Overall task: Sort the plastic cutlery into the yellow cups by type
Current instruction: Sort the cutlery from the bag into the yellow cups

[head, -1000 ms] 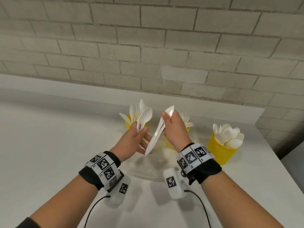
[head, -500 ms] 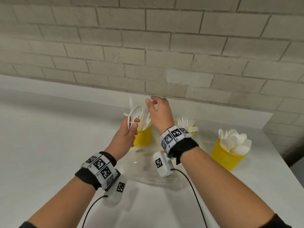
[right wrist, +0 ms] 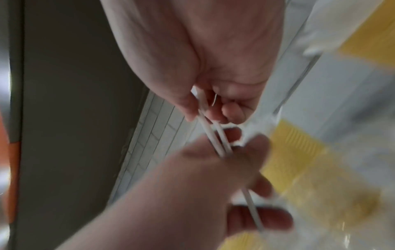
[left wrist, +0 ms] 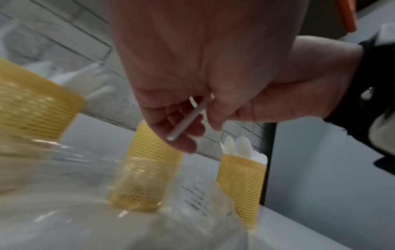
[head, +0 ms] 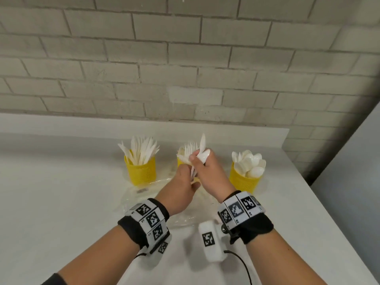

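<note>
Three yellow mesh cups stand in a row near the wall: a left cup [head: 141, 173] with knives [head: 141, 150], a middle cup [head: 181, 161] with forks [head: 188, 150], and a right cup [head: 243, 183] with spoons [head: 249, 164]. Both hands meet just in front of the middle cup and hide most of it. My right hand [head: 198, 163] pinches a small bundle of white cutlery [head: 203, 150], with one spoon bowl showing. My left hand [head: 185, 178] curls round the same thin handles [left wrist: 188, 118] lower down. Two handles [right wrist: 215, 135] run between the hands.
A crumpled clear plastic bag [head: 144, 195] lies on the white table [head: 61, 202] under and in front of the cups. A brick wall stands close behind them. The table's right edge [head: 320, 208] runs just beyond the spoon cup.
My right hand has left the knife cup and come back to the left hand. Both hands have shifted right, from the left cup to the middle one, and now share the cutlery.
</note>
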The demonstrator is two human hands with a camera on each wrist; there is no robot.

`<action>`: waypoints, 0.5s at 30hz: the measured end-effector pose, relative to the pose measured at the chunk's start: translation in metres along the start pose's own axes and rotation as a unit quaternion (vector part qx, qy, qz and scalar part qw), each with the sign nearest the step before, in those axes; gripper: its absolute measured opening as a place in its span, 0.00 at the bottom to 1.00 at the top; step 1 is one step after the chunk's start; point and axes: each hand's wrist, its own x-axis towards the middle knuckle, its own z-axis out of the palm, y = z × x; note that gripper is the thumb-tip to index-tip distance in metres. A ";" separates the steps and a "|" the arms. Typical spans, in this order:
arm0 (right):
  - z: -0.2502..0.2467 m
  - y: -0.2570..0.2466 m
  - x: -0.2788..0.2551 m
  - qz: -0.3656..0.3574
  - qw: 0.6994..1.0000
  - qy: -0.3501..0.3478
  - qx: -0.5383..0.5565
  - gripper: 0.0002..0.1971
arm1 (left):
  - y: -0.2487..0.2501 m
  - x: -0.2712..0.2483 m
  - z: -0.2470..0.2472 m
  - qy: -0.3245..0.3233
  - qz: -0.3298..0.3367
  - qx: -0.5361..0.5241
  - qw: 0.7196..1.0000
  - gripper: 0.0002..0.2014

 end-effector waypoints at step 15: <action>-0.143 0.026 0.018 0.008 0.947 0.319 -0.036 0.04 | 0.055 0.075 0.067 -0.065 0.052 0.167 0.982 0.16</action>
